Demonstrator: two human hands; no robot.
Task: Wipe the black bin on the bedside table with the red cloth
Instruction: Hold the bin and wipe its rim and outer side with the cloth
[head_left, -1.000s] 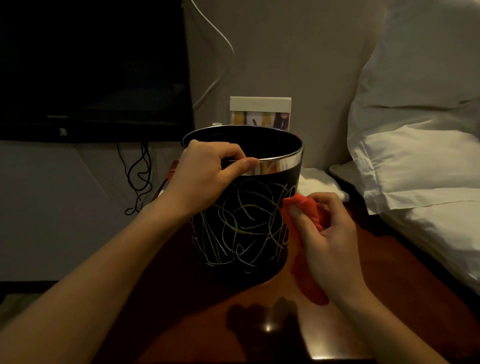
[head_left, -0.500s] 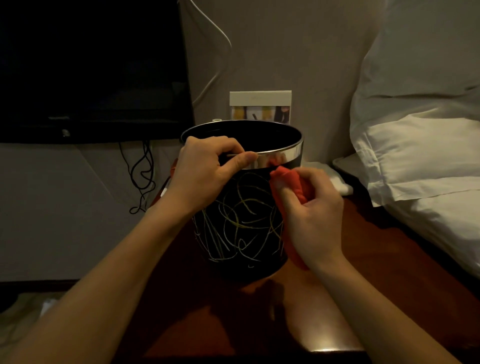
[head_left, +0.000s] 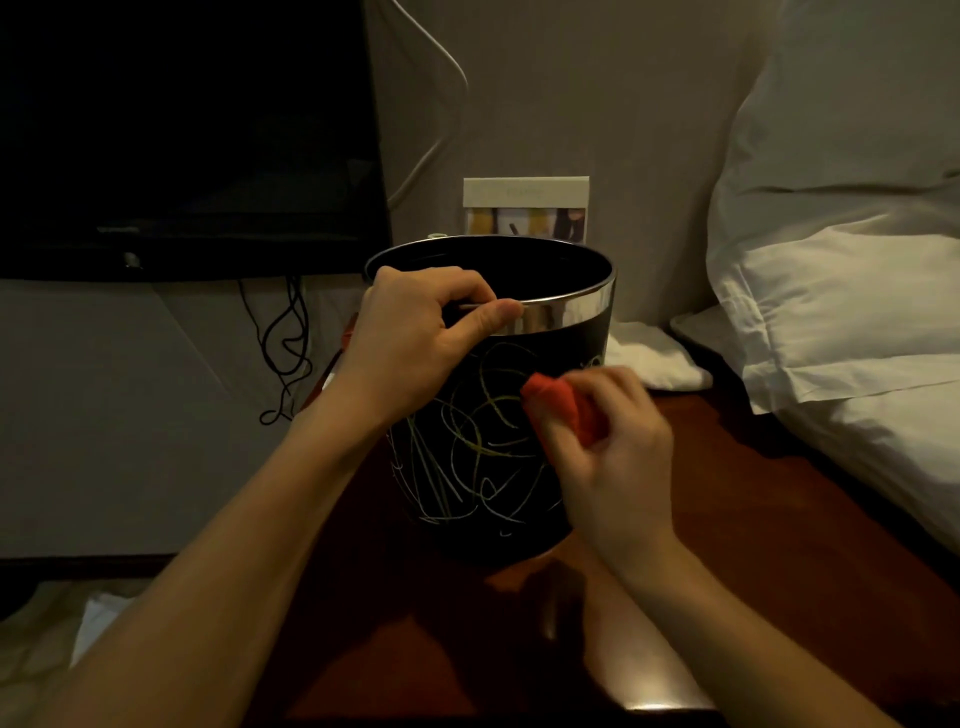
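- Head view, bin (head_left: 488, 447): black, with pale scribbled lines and a shiny metal band at the rim, it stands upright on the dark red-brown bedside table (head_left: 753, 545).
- Left hand (head_left: 415, 343): I see it clamped on the near rim of the bin, fingers hooked inside, thumb pressed on the metal band.
- Right hand (head_left: 618, 457): its fingers are curled round the red cloth (head_left: 558, 402), holding the bunched cloth against the bin's outer wall on the right, below the band.
- Behind the bin: a small card (head_left: 525, 208) stands against the wall.
- Right of the table: white pillows (head_left: 841, 291); a folded white towel (head_left: 649, 356) lies on the table near them.
- Upper left: a dark screen (head_left: 182, 130) with cables (head_left: 283, 343) hanging beneath it.
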